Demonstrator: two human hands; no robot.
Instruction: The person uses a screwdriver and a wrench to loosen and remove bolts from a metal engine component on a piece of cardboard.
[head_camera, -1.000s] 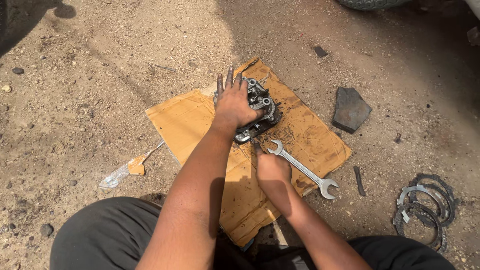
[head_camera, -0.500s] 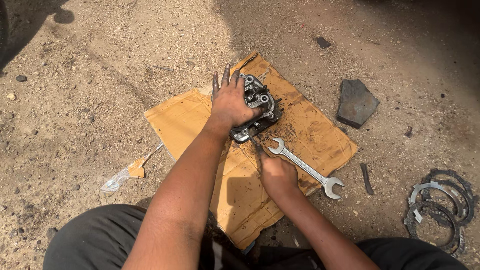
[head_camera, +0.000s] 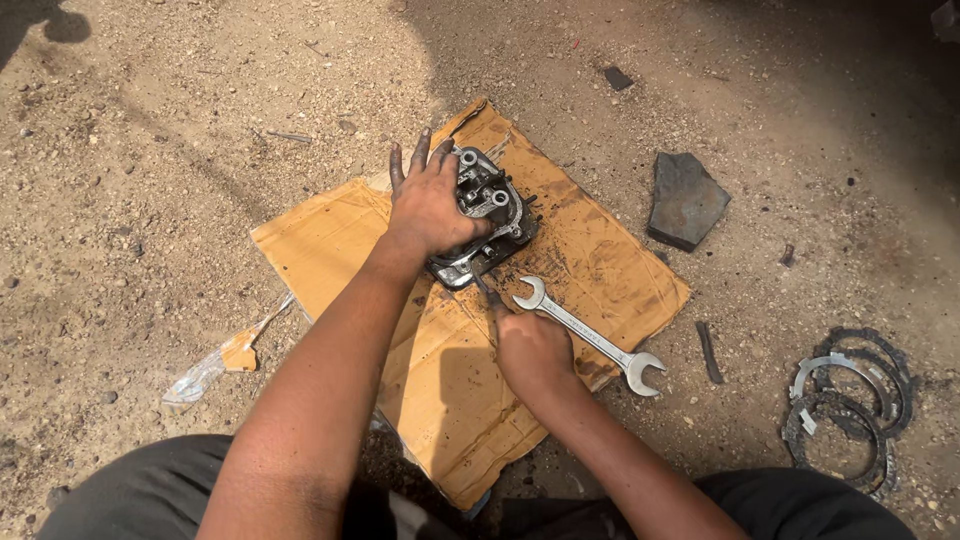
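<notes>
Your left hand (head_camera: 432, 205) lies flat, fingers spread, pressing down the greasy metal engine part (head_camera: 487, 215) on the cardboard (head_camera: 330, 235). Your right hand (head_camera: 533, 352), just below it, is closed around a thin tool (head_camera: 484, 289) whose tip meets the part's near edge. The part looks heavy, rigid and oily-slick; grip its outer edges. A double-ended spanner (head_camera: 588, 334) lies just right of your right hand.

Outdoor repair spot, bare ground: I sit on sandy, pebbled dirt (head_camera: 150, 180) in hard sunlight. A flattened sheet of oil-stained cardboard (head_camera: 600, 250) is my only work surface. On it lie a greasy engine part (head_camera: 495, 215) and an open-ended spanner (head_camera: 590, 335). Worn metal rings (head_camera: 850, 400) lie in the dirt at 4 o'clock.
</notes>
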